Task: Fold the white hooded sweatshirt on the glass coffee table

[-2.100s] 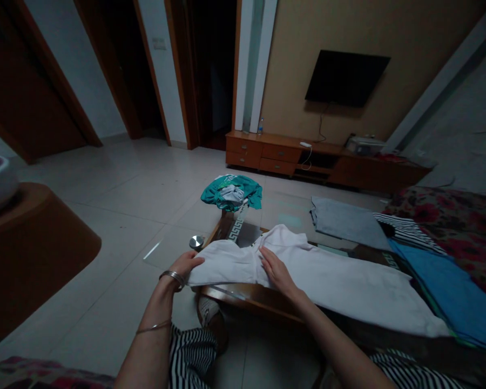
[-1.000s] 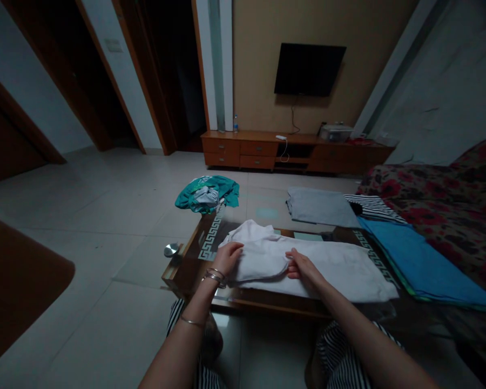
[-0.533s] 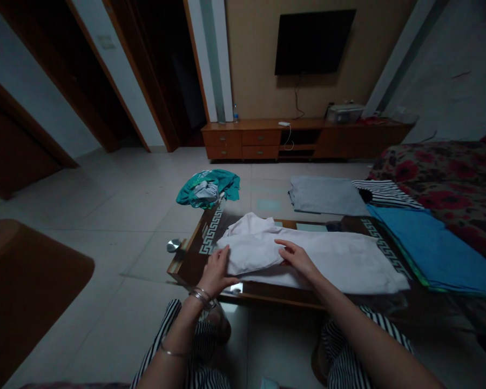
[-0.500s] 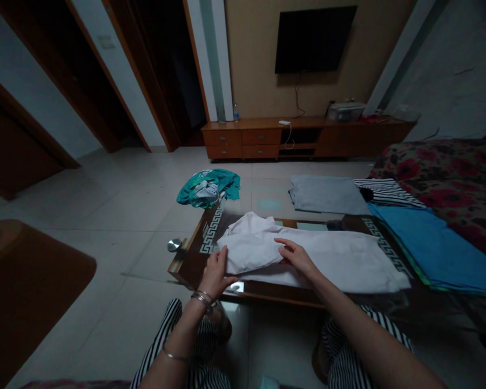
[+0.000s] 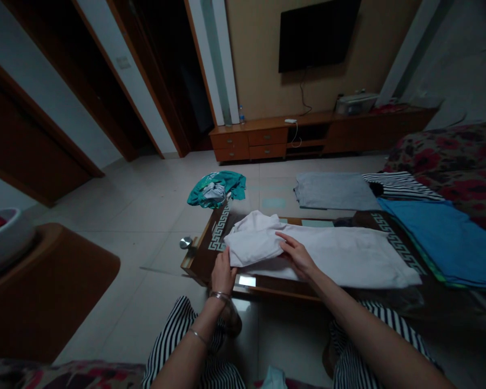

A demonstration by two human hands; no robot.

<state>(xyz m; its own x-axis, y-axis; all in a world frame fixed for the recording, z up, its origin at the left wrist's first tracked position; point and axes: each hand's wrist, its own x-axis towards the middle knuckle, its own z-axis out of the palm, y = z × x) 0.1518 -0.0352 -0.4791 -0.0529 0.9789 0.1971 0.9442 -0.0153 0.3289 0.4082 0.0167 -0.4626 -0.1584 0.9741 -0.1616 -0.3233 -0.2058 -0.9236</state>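
White garment (image 5: 328,259) folded, left hand (image 5: 222,276), right hand (image 5: 295,257)

Glass table (image 5: 204,265) under white garment (image 5: 328,259)

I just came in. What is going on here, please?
A person has both hands on a white garment lying on a glass table. One end of the garment is bunched and doubled over. The left hand is at the near edge of that end, and the right hand rests on top beside it. A teal garment lies beyond the table, and a folded grey cloth and blue cloth lie to the right.
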